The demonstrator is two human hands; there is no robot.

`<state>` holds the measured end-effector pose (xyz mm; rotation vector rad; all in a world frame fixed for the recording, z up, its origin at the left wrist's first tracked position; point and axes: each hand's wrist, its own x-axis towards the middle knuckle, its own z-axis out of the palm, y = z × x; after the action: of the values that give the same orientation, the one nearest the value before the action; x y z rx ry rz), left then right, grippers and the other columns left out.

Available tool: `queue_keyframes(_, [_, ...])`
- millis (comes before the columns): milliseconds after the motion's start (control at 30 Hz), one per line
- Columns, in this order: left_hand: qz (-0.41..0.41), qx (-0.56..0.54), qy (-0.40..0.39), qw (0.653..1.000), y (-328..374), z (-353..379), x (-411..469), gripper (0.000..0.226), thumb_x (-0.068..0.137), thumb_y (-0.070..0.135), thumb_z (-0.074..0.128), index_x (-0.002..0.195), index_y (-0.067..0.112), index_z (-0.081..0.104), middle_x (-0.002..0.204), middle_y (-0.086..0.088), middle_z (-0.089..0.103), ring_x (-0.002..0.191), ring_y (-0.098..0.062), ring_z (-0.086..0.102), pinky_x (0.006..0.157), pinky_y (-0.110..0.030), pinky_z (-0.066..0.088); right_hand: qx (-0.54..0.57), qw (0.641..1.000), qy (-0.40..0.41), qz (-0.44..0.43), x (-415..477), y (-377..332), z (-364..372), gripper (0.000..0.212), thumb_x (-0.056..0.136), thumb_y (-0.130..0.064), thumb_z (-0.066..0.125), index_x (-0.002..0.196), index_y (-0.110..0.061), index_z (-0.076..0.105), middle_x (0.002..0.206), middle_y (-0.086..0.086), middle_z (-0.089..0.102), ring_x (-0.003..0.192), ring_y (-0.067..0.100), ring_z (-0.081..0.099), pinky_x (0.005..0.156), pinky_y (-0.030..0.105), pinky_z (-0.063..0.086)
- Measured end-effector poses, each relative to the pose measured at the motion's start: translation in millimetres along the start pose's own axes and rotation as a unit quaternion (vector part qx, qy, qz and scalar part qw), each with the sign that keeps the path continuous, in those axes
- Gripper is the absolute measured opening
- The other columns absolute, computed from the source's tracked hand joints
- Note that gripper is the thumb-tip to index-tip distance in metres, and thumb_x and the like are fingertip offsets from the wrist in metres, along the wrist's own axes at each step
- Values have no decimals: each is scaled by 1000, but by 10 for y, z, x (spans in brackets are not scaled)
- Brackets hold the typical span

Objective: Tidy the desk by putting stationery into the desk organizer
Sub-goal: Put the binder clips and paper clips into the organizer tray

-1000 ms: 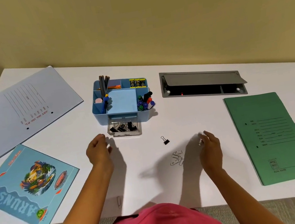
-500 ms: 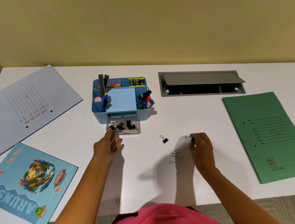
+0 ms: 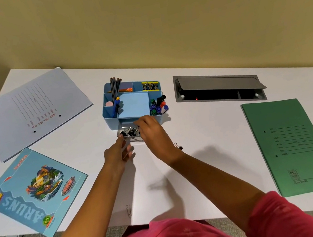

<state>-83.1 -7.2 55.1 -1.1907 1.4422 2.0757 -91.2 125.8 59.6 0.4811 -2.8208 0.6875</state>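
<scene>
The blue desk organizer (image 3: 110,117) stands mid-desk with pencils, markers and staplers in its compartments. Its clear drawer (image 3: 132,140) is pulled out at the front and holds black binder clips. My right hand (image 3: 150,129) hovers over the drawer, fingers curled down and bunched as in a pinch on a paper clip that the fingers hide. My left hand (image 3: 118,154) touches the drawer's front left corner with outstretched fingers. One black binder clip (image 3: 179,146) lies on the desk beside my right wrist. A lone paper clip (image 3: 128,210) lies near the front edge.
A white ruled sheet (image 3: 32,112) and a blue notebook (image 3: 33,190) lie at the left. A green file folder (image 3: 292,145) lies at the right. An open grey cable hatch (image 3: 218,87) is set into the desk behind it.
My right hand picked a paper clip off the desk and carried it left and forward over the drawer. My left hand reached forward to the drawer's corner.
</scene>
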Motion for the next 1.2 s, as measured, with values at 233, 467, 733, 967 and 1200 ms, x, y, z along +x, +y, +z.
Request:
queue_keyframes(233, [-1, -6, -2, 1000, -18, -13, 42, 27, 90, 31, 64, 88, 5, 60, 73, -15, 58, 81, -31, 56, 82, -45, 53, 8, 1000, 11, -1, 34, 26, 40, 36, 71, 11, 74, 105, 0, 67, 100, 16, 66, 95, 31, 63, 82, 36, 56])
queue_keyframes(467, [-6, -7, -12, 1000, -44, -41, 85, 27, 89, 35, 65, 81, 10, 60, 76, -12, 60, 81, -29, 60, 70, -36, 56, 64, 983, 128, 114, -297, 220, -79, 19, 83, 10, 56, 95, 0, 66, 96, 14, 63, 94, 20, 53, 85, 21, 43])
queue_keyframes(733, [-25, -9, -23, 999, -68, -68, 113, 26, 88, 32, 66, 84, 8, 61, 83, -12, 62, 77, -26, 63, 85, -44, 53, -2, 968, 53, 245, -908, 591, 33, 26, 76, 2, 69, 100, -8, 65, 100, 9, 60, 92, 28, 54, 72, 26, 45])
queue_keyframes(967, [-29, -14, -23, 999, -65, -82, 129, 27, 87, 32, 67, 88, 6, 62, 86, -13, 63, 79, -26, 64, 85, -45, 54, 5, 962, 2, 272, -1078, 617, 90, 27, 80, 1, 66, 104, -9, 61, 104, 7, 55, 94, 26, 54, 65, 33, 49])
queue_keyframes(1200, [-31, -15, -20, 999, -60, -70, 112, 27, 87, 32, 67, 88, 5, 62, 85, -14, 64, 84, -29, 65, 86, -45, 54, 40, 963, 6, 266, -1005, 650, 47, 24, 79, 11, 53, 93, -7, 59, 95, 6, 55, 87, 25, 56, 68, 32, 48])
